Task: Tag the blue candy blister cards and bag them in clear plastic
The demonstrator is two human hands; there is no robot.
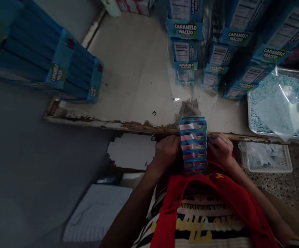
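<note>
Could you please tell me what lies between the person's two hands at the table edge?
In the head view, a stack of small blue boxes sits between the left hand and right hand, which grip its sides.

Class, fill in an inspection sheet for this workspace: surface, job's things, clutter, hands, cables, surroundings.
Surface: pale table, front edge worn and chipped.
Job's things: row of small blue boxes at the table edge.
Clutter: tray of blue candies under plastic film; stacked blue cartons behind.
Hands: left hand and right hand clasp the row from either side.
Cables: nothing seen.
Surroundings: white sheets and a white basket below the table.
</note>
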